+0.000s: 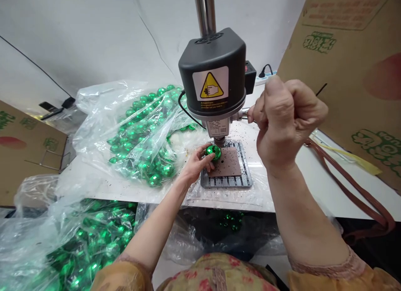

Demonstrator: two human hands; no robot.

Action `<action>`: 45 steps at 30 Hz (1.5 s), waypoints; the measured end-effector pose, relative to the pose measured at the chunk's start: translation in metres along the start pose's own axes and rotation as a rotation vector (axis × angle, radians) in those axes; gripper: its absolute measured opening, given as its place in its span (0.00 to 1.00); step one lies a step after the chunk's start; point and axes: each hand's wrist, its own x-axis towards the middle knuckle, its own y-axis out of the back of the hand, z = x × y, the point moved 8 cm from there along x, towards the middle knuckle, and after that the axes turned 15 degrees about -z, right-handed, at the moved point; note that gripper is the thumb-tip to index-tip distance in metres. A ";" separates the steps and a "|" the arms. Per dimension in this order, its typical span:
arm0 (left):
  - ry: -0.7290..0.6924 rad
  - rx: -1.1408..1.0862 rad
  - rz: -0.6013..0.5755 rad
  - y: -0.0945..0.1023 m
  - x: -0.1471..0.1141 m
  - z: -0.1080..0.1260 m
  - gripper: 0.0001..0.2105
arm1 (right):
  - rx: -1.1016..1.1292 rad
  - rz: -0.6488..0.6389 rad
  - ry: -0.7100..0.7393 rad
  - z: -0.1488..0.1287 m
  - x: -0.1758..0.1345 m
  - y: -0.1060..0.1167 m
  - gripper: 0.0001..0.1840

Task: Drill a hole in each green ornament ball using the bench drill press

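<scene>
A shiny green faceted ball (213, 152) is in my left hand (197, 165), its fingers closed round it. The ball sits just below the chuck (219, 141) of a black bench drill press (213, 65); whether a bit touches it I cannot make out. Beneath lies a brown board (231, 168) with a dark hole, on the slotted metal base (225, 182), sprinkled with dark shavings. To the right of the machine, my right hand (286, 120) is closed on the drill press handle (244, 115), whose far end is mostly covered by my fingers.
Clear plastic bags (103, 111) full of green balls (140, 136) lie left on the white table (120, 193). Another bag of green balls (94, 241) is at lower left. Cardboard boxes (344, 74) stand at both sides. A brown strap (347, 184) hangs at right.
</scene>
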 end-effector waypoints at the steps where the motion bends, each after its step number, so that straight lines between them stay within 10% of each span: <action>1: -0.005 0.020 -0.002 0.000 0.001 0.000 0.38 | 0.005 0.008 -0.005 -0.001 0.001 0.000 0.27; 29: -0.237 0.694 0.104 -0.017 0.002 0.003 0.25 | 0.033 -0.088 -0.190 0.020 0.047 -0.011 0.30; 45: -0.267 0.620 0.073 -0.023 -0.002 -0.005 0.26 | -0.010 0.072 0.012 0.004 -0.007 0.003 0.30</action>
